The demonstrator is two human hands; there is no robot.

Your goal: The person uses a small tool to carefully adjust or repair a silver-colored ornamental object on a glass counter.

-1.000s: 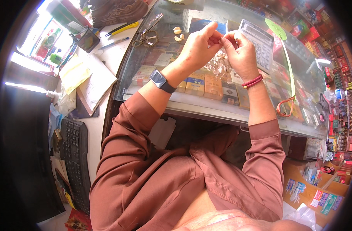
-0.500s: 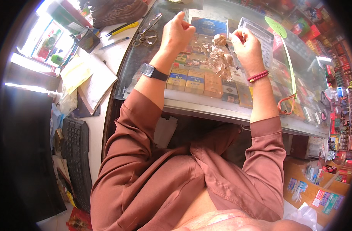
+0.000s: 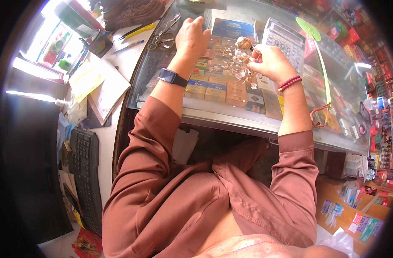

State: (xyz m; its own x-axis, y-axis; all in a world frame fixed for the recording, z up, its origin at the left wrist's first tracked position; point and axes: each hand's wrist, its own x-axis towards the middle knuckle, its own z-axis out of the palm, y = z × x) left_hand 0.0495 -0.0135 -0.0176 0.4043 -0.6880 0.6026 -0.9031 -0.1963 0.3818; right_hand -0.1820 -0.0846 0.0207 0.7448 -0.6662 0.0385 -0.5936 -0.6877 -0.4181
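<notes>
My left hand (image 3: 191,38), with a dark smartwatch (image 3: 172,77) on its wrist, is raised over the left part of the glass counter. Its fingers are curled in, and whatever they may hold is hidden. My right hand (image 3: 271,62), wearing a red bead bracelet (image 3: 289,83), reaches low over the glass with fingers and thumb bent inward. Its fingertips are at the right side of a heap of pale, papery shell flakes (image 3: 243,64); any item between them is hidden. A round, tan, nut-like piece (image 3: 243,42) rests at the heap's far end.
A grey calculator (image 3: 286,39) lies beyond my right hand, and a green fly swatter (image 3: 319,51) to its right. Scissors (image 3: 163,39) lie left of my left hand. Boxes (image 3: 215,88) show under the glass. A keyboard (image 3: 85,172) and papers (image 3: 106,92) occupy the left desk.
My right hand has come down and left, from near the calculator to the flake heap. My left hand has shifted slightly left and turned.
</notes>
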